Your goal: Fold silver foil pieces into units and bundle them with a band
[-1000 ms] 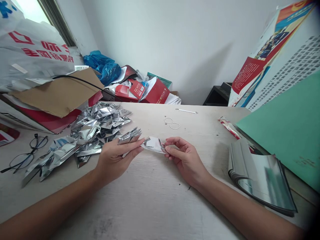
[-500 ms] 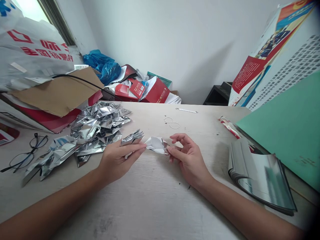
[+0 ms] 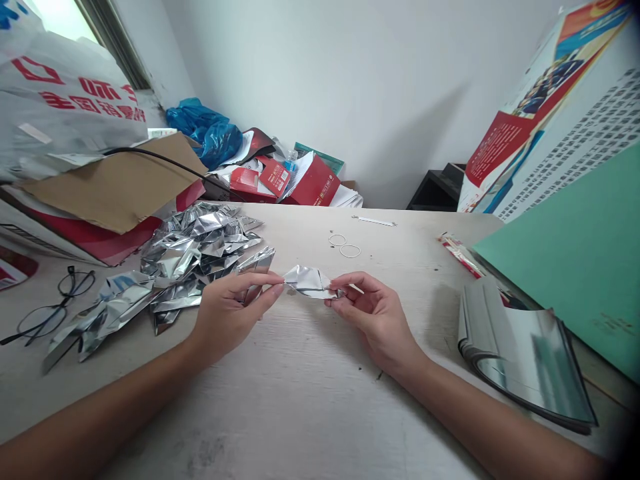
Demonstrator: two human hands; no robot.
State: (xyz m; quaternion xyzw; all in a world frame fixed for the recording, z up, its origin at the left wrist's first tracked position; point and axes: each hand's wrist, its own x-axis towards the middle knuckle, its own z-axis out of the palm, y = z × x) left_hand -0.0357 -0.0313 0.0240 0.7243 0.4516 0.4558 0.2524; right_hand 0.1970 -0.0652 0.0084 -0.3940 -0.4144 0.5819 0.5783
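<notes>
A small silver foil pouch (image 3: 307, 281) is held between both hands just above the pale wooden table (image 3: 300, 400). My left hand (image 3: 227, 313) pinches the pouch's left end and also grips a thin bundle of foil pouches (image 3: 256, 261) that sticks up behind its fingers. My right hand (image 3: 373, 313) pinches the pouch's right end with thumb and fingers. To the left lies a loose heap of silver foil pouches (image 3: 185, 260).
A stack of flat silver sheets (image 3: 525, 353) lies at the right, with a green board (image 3: 575, 253) behind it. Two rubber bands (image 3: 345, 245) lie beyond the hands. Eyeglasses (image 3: 45, 310) rest at the far left. Cardboard and red boxes (image 3: 115, 193) crowd the back left.
The pouch between my hands has been folded narrower and turned. My left hand tilted its bundle more upright, and my right hand's fingers closed on the pouch's end.
</notes>
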